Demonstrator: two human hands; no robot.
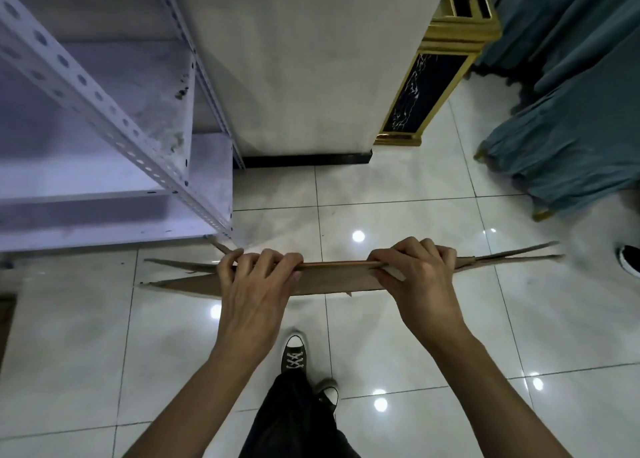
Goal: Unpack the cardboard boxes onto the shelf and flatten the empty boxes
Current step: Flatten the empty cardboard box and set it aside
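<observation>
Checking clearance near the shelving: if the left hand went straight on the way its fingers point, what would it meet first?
The left hand, gripping the flattened cardboard box, points forward and slightly left. Likely the foot of the shelf's perforated metal post comes first, then the wall's black skirting; depth is unclear.

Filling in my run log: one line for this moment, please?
stage: flattening | left hand: grips flattened box | right hand: grips it | shelf: nothing visible on it

Evenly lit from overhead; round lamp glare spots on glossy floor tiles (398, 319). Bluish cast on shelf (104, 194) at left. Strong wide-angle bending at edges. Motion blur on cardboard (332, 281) ends and right edge; centre sharp.
</observation>
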